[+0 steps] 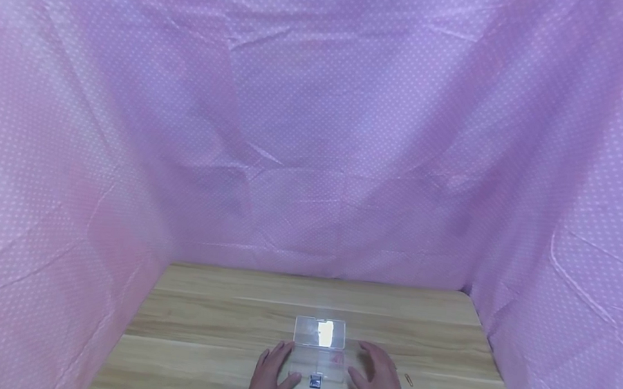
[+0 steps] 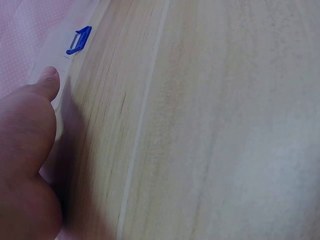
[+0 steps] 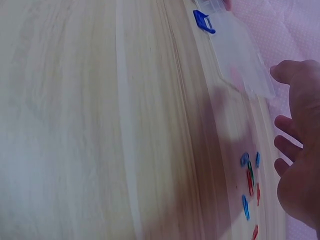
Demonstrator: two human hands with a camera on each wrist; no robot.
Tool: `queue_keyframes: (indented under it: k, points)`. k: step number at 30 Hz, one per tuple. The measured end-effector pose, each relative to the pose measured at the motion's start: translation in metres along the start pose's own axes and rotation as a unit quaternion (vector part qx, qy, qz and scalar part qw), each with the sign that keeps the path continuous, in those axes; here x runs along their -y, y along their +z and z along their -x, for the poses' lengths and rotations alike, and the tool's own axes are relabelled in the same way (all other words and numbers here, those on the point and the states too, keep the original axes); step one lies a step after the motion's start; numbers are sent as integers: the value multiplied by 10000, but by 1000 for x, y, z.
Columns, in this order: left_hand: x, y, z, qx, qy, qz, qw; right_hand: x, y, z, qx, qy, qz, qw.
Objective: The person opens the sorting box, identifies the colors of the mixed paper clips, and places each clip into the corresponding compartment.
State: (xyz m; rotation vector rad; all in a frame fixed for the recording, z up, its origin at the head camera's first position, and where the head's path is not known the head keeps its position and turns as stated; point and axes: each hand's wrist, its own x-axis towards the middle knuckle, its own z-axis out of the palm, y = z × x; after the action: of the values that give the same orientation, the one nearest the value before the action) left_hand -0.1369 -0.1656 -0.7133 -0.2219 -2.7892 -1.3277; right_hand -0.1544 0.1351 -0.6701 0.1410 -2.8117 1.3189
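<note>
A clear plastic box (image 1: 304, 362) stands on the table with its clear lid (image 1: 305, 331) raised back, away from the person. A blue latch (image 2: 80, 40) is at the front middle of the box. My left hand (image 1: 268, 380) holds the box's left end, thumb at the front edge and fingertips by the back corner. To the right of the box, my right hand (image 1: 379, 384) is held apart from it, fingers loosely spread and nothing in them. Several coloured paper clips (image 3: 246, 207), blue, red and green, lie on the table near the right hand.
Something pinkish red (image 1: 337, 358) shows in the box's right compartment. One orange-red paper clip (image 1: 409, 380) lies right of the right hand. Pink dotted cloth (image 1: 337, 223) hangs behind and at both sides of the wooden table (image 1: 204, 311).
</note>
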Motion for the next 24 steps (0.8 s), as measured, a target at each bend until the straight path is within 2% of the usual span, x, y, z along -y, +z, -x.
queue_keyframes:
  k: [4,10,21,24]
  points:
    - [-1,0,0,-23,8,6,10000,-8,-6,2,-19,82,36,10000]
    - [-1,0,1,19,-34,-46,10000,-19,-17,5,-180,-69,15,9998]
    - [2,0,1,85,-50,58,9999,-35,-28,-1,-269,340,-18,9991]
    - [1,0,1,70,-61,81,9999,-39,-28,-6,-352,195,106,9991]
